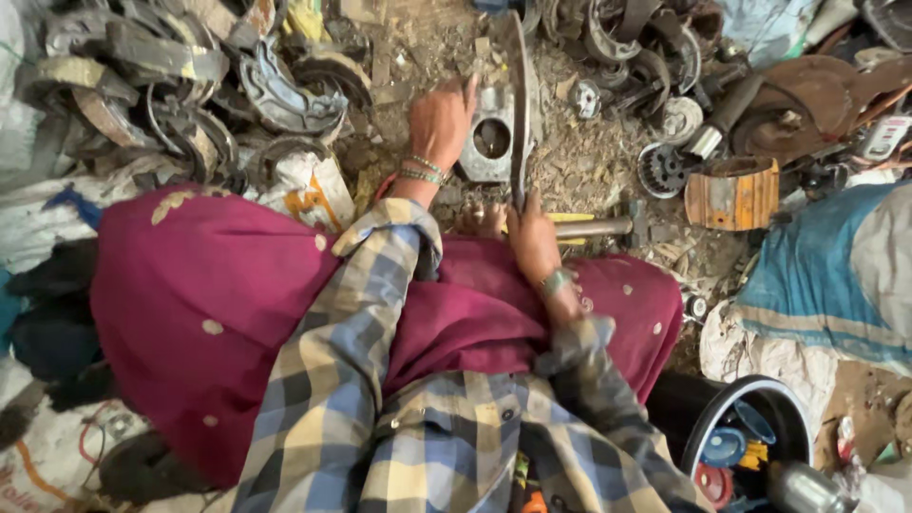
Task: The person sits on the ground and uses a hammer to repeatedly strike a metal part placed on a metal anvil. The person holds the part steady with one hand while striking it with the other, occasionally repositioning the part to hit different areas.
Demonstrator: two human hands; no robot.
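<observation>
My left hand [440,122] rests on a grey cast metal part with a round hole [490,136], lying on the dirt ground in front of me. My right hand [532,238] grips the lower end of a long curved flat metal bar [518,104], which stands nearly upright against the right side of that part. Both wrists wear bangles. My checked shirt sleeves and maroon cloth over my knees fill the lower middle of the view.
A hammer [608,226] lies on the ground just right of my right hand. Piles of curved brake shoes [285,95] sit at left and top. Gears [662,169], a rusty drum [731,193], sacks and a black bucket [741,427] stand at right.
</observation>
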